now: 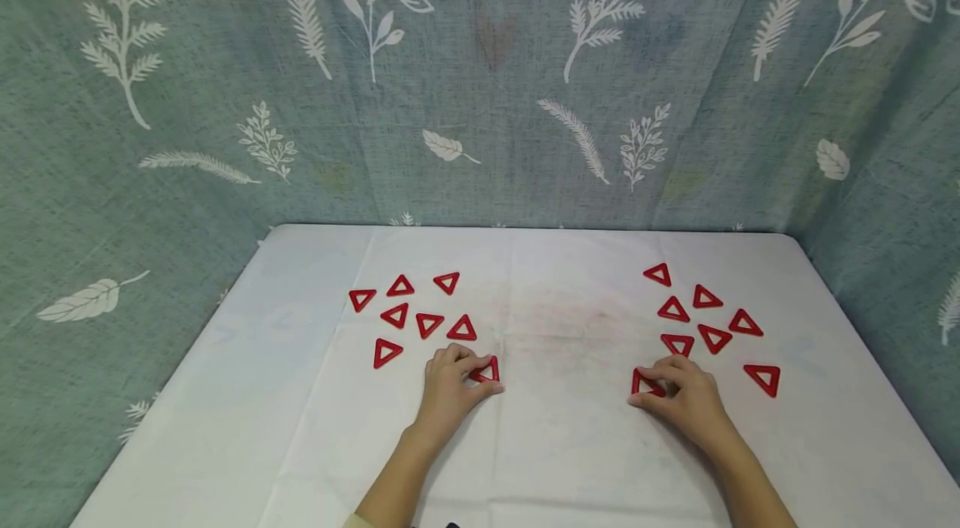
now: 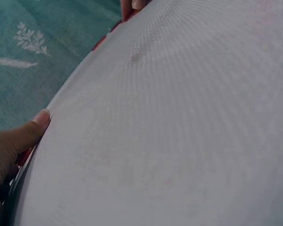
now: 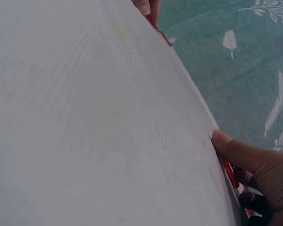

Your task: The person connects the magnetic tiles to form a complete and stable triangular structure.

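Red triangular frame with an open centre [image 1: 495, 368], pinched between the thumb and fingers of the left hand [image 1: 452, 385], sits low on the white cloth-covered table [image 1: 570, 436]. Across from it, well apart, the right hand [image 1: 690, 399] pinches a matching red triangular frame [image 1: 636, 381], its thumb on the near side. From where I stand, I can't make out what either piece is made of. Seven loose red triangles [image 1: 429, 316] lie scattered just beyond the left hand, and seven more red triangles [image 1: 715, 330] spread beyond and beside the right. Behind the table hangs a blue-green fabric curtain [image 1: 510, 186] printed with white leaves and sprigs.
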`<action>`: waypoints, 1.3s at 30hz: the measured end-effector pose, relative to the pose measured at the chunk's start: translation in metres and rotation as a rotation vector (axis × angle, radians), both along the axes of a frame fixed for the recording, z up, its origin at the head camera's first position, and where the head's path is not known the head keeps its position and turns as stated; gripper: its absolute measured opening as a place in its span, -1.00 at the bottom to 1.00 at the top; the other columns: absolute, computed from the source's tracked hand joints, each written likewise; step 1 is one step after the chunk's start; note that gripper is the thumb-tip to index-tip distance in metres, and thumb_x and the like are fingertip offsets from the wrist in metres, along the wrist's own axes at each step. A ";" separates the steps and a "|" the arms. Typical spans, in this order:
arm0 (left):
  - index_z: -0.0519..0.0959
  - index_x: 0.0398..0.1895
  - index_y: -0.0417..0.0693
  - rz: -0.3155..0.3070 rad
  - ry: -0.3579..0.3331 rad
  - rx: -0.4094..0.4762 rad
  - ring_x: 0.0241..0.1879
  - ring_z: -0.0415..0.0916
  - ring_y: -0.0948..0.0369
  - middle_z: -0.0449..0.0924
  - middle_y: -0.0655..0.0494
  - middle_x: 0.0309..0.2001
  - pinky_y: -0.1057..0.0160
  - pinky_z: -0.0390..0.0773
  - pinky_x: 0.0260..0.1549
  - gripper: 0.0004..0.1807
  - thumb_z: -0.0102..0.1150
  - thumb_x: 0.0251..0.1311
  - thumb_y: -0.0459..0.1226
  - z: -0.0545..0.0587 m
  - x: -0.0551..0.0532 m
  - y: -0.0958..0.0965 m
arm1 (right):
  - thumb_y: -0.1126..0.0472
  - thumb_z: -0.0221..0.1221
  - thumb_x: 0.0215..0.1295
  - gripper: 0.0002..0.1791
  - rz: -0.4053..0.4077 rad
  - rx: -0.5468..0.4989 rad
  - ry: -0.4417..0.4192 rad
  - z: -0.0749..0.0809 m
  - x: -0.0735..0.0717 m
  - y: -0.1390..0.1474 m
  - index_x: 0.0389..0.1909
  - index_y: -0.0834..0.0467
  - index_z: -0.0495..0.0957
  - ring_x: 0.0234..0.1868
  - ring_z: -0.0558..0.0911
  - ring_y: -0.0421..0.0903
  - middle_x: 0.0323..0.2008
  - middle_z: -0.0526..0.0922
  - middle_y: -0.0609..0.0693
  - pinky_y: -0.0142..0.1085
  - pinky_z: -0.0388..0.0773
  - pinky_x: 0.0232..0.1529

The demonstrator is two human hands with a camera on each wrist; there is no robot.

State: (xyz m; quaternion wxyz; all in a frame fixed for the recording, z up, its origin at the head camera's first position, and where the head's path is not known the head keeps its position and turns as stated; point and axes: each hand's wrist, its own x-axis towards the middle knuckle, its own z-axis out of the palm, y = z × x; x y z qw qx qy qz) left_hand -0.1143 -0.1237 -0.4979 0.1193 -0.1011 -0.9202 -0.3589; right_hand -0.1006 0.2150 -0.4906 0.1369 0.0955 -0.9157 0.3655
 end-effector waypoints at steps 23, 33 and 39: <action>0.72 -0.17 0.02 -0.086 0.022 -0.012 -0.23 0.31 0.25 0.46 0.24 -0.27 0.22 0.25 -0.19 -0.50 0.53 -0.30 -0.05 0.000 -0.002 0.034 | 0.13 0.56 -0.37 -0.55 0.065 0.025 0.029 -0.002 -0.010 -0.028 -0.32 0.15 0.74 -0.47 0.36 -0.34 -0.39 0.55 -0.18 -0.25 0.21 -0.29; 0.72 -0.17 0.03 -0.131 0.018 -0.023 -0.24 0.30 0.27 0.46 0.25 -0.27 0.23 0.26 -0.19 -0.51 0.52 -0.28 -0.03 0.001 -0.002 0.045 | 0.11 0.55 -0.34 -0.55 0.097 0.011 -0.029 0.000 -0.013 -0.039 -0.30 0.14 0.74 -0.44 0.37 -0.31 -0.37 0.54 -0.19 -0.25 0.15 -0.28; 0.72 -0.15 0.08 -0.167 0.012 -0.046 -0.23 0.30 0.29 0.45 0.27 -0.29 0.24 0.28 -0.16 -0.50 0.52 -0.28 -0.01 0.000 -0.005 0.051 | 0.11 0.55 -0.33 -0.56 0.101 0.014 -0.048 0.001 -0.014 -0.045 -0.29 0.12 0.74 -0.43 0.39 -0.29 -0.38 0.55 -0.19 -0.25 0.15 -0.28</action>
